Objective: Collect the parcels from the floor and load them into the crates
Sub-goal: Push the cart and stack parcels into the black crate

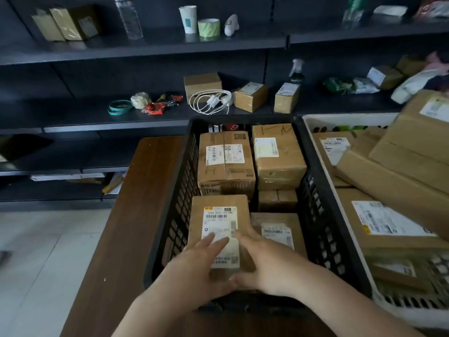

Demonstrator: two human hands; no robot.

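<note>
A black plastic crate (167, 215) stands on a dark wooden table (131, 227) and holds several brown cardboard parcels. The near-left parcel (218, 210) has a white label on top. My left hand (194, 271) lies on that label with its fingers straight. My right hand (269, 263) holds the same parcel at its right near corner, thumb curled round the near end. Other parcels (226, 164) (277, 156) fill the back of the crate, and a lower one (279, 229) lies to the right of my hands.
A white crate (313, 122) to the right is heaped with larger parcels (393, 171). Dark shelves (145, 117) behind carry small boxes, a white cable, tape rolls and a cup. Pale floor tiles (36, 263) show at the left.
</note>
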